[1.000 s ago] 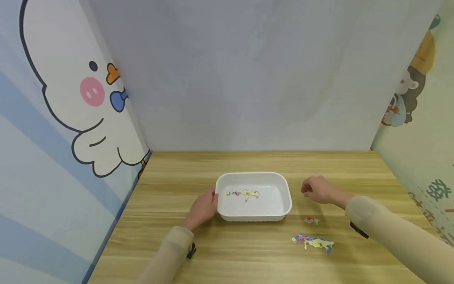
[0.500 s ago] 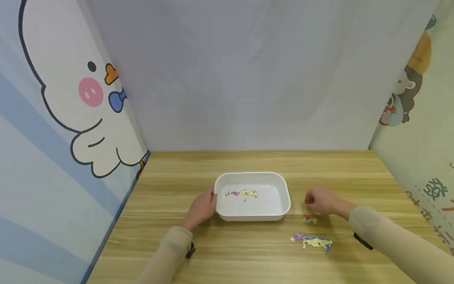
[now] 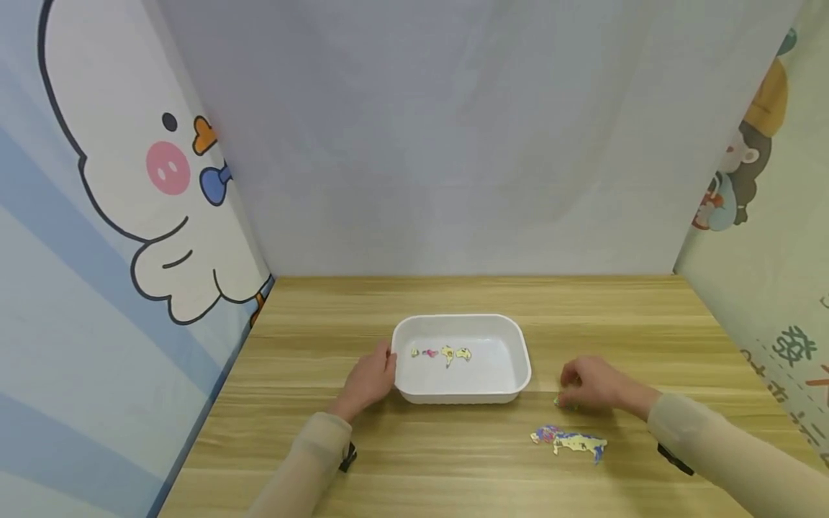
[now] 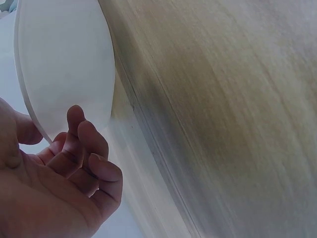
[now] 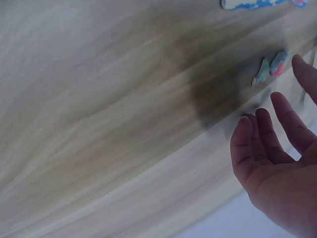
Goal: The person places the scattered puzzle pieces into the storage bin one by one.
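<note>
My left hand (image 3: 369, 380) grips the left end of a white plastic tray (image 3: 463, 397). In the left wrist view the thumb lies over the tray's rim and the curled fingers sit against its outer wall. My right hand (image 3: 592, 383) hovers low over a small, flat, irregular piece (image 5: 279, 63) patterned in red, green and blue. A greenish piece (image 5: 261, 72) lies beside it. The right thumb and fingers are spread, apart from both pieces, which the hand mostly hides in the head view. Nearer me lies a longer yellow, blue and pink piece (image 3: 573, 441).
Inside the tray, several small flat pieces lie in a row, among them a yellow piece (image 3: 448, 355) and a pink piece (image 3: 430, 353). The wood-grain table (image 3: 453, 467) meets a grey-white backdrop (image 3: 473, 180) behind, with printed cartoon panels on both sides.
My right hand has come down and toward me, from beside the tray to over the small red and green pieces. The left hand and the tray have stayed in place.
</note>
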`<state>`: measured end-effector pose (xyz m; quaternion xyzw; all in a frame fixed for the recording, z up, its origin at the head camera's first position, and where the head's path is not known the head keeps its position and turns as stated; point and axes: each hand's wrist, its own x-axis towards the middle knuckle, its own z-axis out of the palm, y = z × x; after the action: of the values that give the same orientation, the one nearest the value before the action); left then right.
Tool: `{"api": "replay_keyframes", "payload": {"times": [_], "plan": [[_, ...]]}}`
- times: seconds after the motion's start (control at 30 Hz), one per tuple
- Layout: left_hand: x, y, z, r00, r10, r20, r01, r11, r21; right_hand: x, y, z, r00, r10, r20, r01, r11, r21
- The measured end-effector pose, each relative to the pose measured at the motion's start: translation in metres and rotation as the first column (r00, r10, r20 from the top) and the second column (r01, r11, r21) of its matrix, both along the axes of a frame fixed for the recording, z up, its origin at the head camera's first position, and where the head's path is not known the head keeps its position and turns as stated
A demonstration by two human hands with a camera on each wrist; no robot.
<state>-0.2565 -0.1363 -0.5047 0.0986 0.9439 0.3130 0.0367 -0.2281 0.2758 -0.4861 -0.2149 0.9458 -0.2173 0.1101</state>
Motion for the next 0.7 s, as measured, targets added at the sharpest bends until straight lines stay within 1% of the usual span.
{"api": "replay_keyframes", "payload": {"times": [0.17,0.3,0.37,0.5,0.6,0.7], "plan": [[0.0012,-0.0002,0.0005,1.000,0.005,0.003,-0.005,1.000,0.001,0.0052,-0.0025,-0.0040,1.000,0.006,-0.013,-0.006,0.999,0.032],[0.0018,-0.0001,0.0009,1.000,0.004,-0.006,-0.004,1.000,0.002,0.0082,-0.0033,-0.0063,1.000,-0.011,-0.023,0.012,0.998,0.057],[0.0018,0.0000,0.0009,1.000,0.004,-0.008,-0.004,1.000,0.002,0.0094,-0.0037,-0.0065,0.999,-0.015,-0.032,0.017,0.998,0.054],[0.0019,0.0000,-0.0001,1.000,0.004,-0.008,-0.004,1.000,-0.003,0.0105,-0.0038,-0.0079,0.998,0.000,-0.067,0.002,1.000,0.028],[0.0019,0.0002,-0.0003,1.000,0.002,-0.006,-0.002,1.000,0.000,0.0101,-0.0042,-0.0091,0.998,0.000,-0.064,0.001,1.000,0.007],[0.0019,0.0000,0.0001,1.000,-0.001,-0.013,0.001,1.000,0.006,0.0091,-0.0050,-0.0091,0.999,-0.009,-0.038,0.008,1.000,-0.005]]}}
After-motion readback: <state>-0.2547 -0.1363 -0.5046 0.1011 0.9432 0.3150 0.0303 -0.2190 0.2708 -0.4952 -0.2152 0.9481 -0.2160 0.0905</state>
